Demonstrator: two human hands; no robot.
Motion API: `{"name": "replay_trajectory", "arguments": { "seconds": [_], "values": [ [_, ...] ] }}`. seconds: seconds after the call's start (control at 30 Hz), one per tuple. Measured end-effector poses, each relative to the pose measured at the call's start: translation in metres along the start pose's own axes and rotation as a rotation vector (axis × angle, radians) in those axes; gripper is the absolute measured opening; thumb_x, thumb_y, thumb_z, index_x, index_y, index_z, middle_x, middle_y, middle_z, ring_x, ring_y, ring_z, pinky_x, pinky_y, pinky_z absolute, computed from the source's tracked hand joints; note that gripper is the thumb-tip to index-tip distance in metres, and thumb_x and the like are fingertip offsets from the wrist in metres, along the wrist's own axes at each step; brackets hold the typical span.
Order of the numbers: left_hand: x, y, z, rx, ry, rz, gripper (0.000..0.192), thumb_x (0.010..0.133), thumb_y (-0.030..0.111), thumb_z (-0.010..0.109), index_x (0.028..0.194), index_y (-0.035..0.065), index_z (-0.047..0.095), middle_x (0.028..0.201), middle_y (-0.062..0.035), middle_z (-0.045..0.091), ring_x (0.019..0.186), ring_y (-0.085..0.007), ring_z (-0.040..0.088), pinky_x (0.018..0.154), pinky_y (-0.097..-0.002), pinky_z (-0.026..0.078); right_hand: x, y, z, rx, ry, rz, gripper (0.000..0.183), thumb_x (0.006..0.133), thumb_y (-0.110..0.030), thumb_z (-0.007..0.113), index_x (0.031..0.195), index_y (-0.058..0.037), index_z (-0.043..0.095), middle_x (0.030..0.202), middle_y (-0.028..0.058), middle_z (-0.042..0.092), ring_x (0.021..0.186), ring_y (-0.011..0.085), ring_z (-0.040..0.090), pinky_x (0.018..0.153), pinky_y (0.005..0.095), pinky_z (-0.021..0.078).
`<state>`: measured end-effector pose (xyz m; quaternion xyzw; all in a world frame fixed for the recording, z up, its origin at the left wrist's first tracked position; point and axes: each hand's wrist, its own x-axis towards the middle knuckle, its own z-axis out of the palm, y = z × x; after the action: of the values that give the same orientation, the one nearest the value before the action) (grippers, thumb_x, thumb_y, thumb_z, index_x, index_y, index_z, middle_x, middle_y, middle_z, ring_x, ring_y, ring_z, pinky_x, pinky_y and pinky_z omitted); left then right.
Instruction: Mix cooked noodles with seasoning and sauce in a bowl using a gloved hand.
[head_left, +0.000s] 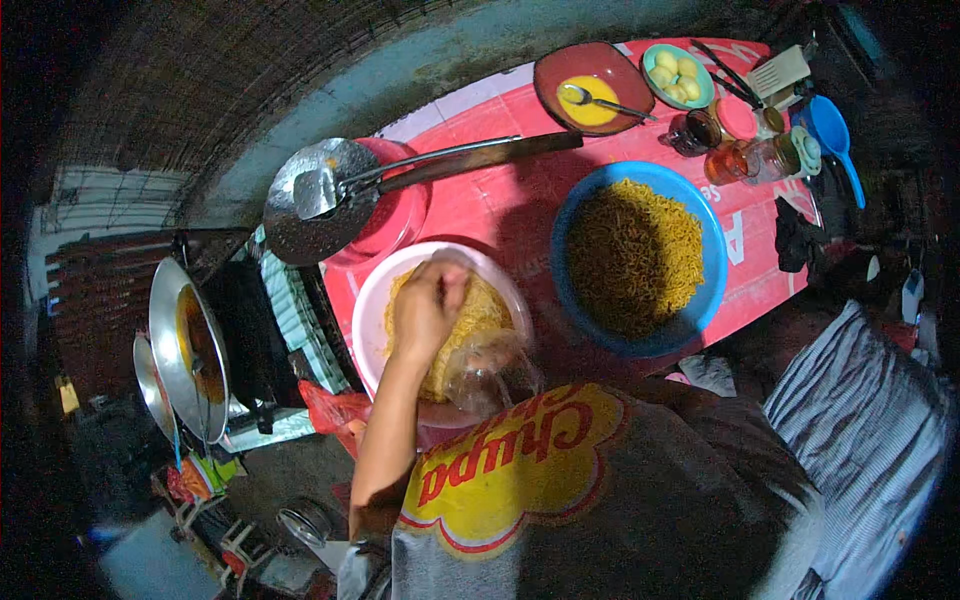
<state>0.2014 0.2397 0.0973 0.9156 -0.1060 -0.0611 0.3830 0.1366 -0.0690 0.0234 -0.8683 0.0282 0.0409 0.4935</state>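
My left hand (429, 304) is over a pale pink basin (367, 315), its fingers curled down above yellow noodles (487, 300). Whether noodles are between the fingers cannot be seen. Clear plastic (495, 367) covers what looks like my right hand, low at the basin's near right side against the noodles; its fingers are blurred by the plastic, and my right forearm is in dark shadow. To the right stands a blue basin (716, 300) of browner noodles (637, 255), part of them in shadow.
Behind the pink basin, a skimmer (300, 236) and a metal spatula (315, 193) rest on a pink container (401, 217). A red bowl (555, 67) holds yellow liquid and a spoon. Several jars (735, 120) stand at right. A wok (165, 315) with brown liquid is at left.
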Motion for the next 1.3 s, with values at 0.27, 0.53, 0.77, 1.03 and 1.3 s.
{"name": "replay_trajectory", "arguments": {
  "seconds": [0.27,0.53,0.77,1.03,1.3],
  "values": [
    [-0.090,-0.026,-0.014,0.131,0.134,-0.127,0.008,0.060,0.006,0.061,0.068,0.0065,0.058,0.091,-0.0106,0.056,0.089,-0.0275,0.048,0.081,-0.0356,0.035,-0.037,-0.076,0.140,-0.004,-0.241,-0.307,0.046,0.076,-0.020,0.049,0.119,-0.0094,0.035,0.117,0.0193,0.039,0.106,0.0240,0.042,0.086,0.0343,0.0349],
    [-0.161,-0.031,-0.021,0.164,0.638,-0.177,0.012,0.069,0.008,0.058,0.077,0.0018,0.051,0.096,-0.0162,0.046,0.093,-0.0302,0.043,0.082,-0.0372,0.031,0.057,-0.100,0.179,0.223,-0.457,-0.491,0.048,0.077,-0.024,0.048,0.121,-0.0096,0.033,0.118,0.0194,0.038,0.107,0.0247,0.041,0.087,0.0354,0.0343],
    [-0.206,-0.057,0.019,-0.536,0.913,-0.603,0.038,0.078,0.018,0.052,0.107,-0.0014,0.039,0.102,-0.0135,0.043,0.094,-0.0196,0.041,0.079,-0.0294,0.033,0.053,-0.092,0.200,0.347,-0.804,-0.527,0.050,0.077,-0.027,0.047,0.122,-0.0098,0.032,0.119,0.0195,0.038,0.108,0.0252,0.040,0.088,0.0363,0.0339],
    [-0.231,-0.151,0.079,-0.778,0.856,-0.513,0.047,0.085,0.023,0.035,0.122,-0.0025,0.023,0.123,-0.0171,0.030,0.113,-0.0242,0.030,0.092,-0.0307,0.026,0.005,-0.183,0.164,-0.484,-0.955,-0.258,0.043,0.080,-0.037,0.040,0.113,-0.0089,0.041,0.113,0.0081,0.046,0.104,0.0201,0.041,0.092,0.0305,0.0260],
    [-0.226,-0.140,0.065,0.588,0.233,-0.449,0.042,0.086,0.013,0.030,0.123,-0.0053,0.019,0.129,-0.0189,0.020,0.118,-0.0295,0.023,0.097,-0.0335,0.022,0.062,-0.137,0.289,-0.574,-1.048,-0.492,0.032,0.075,-0.026,0.046,0.105,-0.0144,0.050,0.102,0.0062,0.053,0.092,0.0197,0.049,0.080,0.0323,0.0365]
  ]
}}
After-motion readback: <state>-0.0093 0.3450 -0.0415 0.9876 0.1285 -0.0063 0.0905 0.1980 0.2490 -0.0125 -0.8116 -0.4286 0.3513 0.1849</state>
